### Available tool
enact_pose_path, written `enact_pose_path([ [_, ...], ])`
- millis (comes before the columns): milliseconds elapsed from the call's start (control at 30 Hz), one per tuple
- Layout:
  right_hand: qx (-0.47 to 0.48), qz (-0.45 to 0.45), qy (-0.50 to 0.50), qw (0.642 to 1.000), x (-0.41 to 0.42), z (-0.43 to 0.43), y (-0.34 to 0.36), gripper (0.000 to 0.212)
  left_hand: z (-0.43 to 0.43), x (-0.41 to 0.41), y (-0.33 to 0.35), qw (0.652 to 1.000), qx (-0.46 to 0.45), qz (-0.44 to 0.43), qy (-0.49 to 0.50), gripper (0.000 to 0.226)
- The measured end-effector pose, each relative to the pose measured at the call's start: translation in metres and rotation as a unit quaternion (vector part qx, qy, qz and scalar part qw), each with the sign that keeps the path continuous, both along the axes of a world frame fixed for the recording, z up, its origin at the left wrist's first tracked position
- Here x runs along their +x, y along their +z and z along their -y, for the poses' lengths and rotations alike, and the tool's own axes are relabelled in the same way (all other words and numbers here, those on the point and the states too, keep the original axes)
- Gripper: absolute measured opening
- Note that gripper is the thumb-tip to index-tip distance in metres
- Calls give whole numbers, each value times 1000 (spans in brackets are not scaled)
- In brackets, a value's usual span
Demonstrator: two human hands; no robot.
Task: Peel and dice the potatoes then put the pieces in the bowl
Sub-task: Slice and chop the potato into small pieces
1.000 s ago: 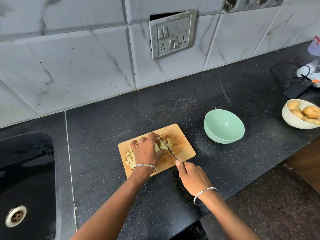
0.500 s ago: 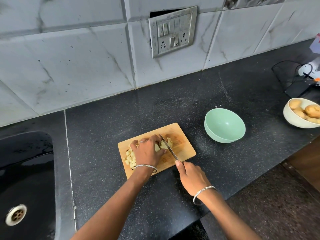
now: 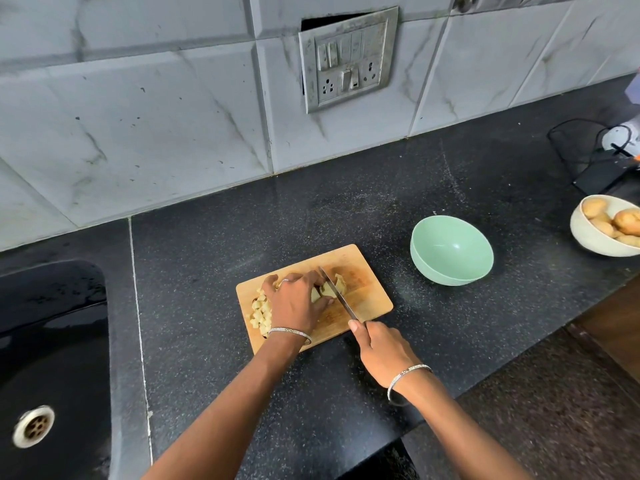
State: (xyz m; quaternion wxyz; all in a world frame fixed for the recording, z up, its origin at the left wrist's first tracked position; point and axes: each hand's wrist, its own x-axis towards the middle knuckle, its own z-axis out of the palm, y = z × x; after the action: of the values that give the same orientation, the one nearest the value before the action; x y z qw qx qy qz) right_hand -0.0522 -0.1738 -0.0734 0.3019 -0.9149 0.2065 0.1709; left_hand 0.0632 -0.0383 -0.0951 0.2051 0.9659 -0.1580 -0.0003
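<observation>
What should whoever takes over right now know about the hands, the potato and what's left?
Left hand holds the peeled potato down on the board.
Right hand grips the knife, blade across the potato.
Dice are piled at the board's left end; green bowl, right of the board, is empty.
Done: part of this potato diced.
Left: finish dicing, move dice to the green bowl, then peel and dice the whole potatoes in the white bowl, far right.

left grip (image 3: pixel 296 306) curled, palm down, right grip (image 3: pixel 382 353) clenched
</observation>
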Motion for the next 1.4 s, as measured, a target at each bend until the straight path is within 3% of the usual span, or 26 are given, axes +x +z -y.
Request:
enact_pose_path([
  [700,-46,-22,-15,999,4,-9,3,53,0,-1,-1,1000,-24,5,-3,29],
  [1100,-69,-31,-18,997,-38,-1,10,53,-4,0,2,999,-36,3,4,33],
  [1267,-51,13,-17,998,-32,4,21,49,-6,-2,4,999,-40,-17,8,48],
  [1400,-53,20,9,998,-18,-6,17,49,-11,-5,1,999,-30,15,26,43],
])
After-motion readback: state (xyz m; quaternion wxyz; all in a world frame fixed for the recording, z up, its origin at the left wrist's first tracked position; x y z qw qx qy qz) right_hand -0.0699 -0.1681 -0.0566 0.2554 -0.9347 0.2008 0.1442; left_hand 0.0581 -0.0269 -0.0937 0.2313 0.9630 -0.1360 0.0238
